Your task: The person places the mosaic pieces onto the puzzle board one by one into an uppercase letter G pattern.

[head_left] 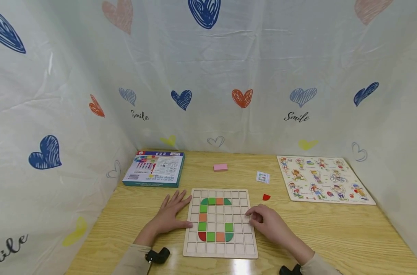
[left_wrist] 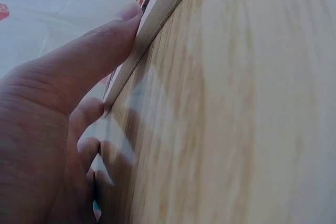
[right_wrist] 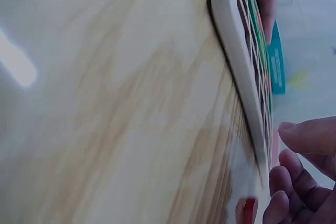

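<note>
A grid board (head_left: 220,223) lies flat on the tabletop (head_left: 332,236) between a person's two hands. The left hand (head_left: 172,214) rests open, fingers spread, thumb against the board's left edge. The right hand (head_left: 266,221), loosely curled and holding nothing, touches its right edge. A red piece (head_left: 266,197) sits just beyond.

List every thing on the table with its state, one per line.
grid board: flat, partly filled with green, orange and red tiles
left hand: flat, fingers against the board's left edge
right hand: fingers curled at the board's right edge
blue box: closed, lying flat
red piece: loose
peg puzzle: flat
</note>
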A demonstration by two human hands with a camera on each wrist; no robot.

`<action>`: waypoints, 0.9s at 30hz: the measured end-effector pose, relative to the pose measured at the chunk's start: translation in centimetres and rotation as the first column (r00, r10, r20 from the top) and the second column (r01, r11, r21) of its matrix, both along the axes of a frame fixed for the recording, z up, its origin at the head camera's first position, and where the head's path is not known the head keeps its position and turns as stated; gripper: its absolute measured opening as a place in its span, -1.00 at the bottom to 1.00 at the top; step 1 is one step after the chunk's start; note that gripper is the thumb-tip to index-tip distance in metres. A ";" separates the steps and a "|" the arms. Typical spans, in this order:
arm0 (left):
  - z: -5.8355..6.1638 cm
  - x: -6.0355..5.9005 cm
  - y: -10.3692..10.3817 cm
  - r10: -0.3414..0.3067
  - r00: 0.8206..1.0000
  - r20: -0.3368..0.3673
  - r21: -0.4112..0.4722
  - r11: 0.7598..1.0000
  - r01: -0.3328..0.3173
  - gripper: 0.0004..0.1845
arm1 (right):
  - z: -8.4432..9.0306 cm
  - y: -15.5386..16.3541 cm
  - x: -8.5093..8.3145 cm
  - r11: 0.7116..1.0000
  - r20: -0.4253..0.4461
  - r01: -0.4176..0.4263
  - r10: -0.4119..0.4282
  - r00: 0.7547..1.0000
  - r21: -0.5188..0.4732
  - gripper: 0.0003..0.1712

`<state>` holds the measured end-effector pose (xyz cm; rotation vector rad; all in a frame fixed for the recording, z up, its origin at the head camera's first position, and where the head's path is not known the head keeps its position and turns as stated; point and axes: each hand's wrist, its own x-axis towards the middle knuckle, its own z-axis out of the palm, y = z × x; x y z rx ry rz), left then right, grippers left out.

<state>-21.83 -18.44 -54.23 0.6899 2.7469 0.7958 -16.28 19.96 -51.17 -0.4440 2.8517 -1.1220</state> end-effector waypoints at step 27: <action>0.1 0.0 0.0 -0.002 1.000 0.002 0.007 1.000 0.002 0.08 | -0.5 3.8 0.3 0.990 0.103 0.138 -0.141 0.985 0.039 -0.85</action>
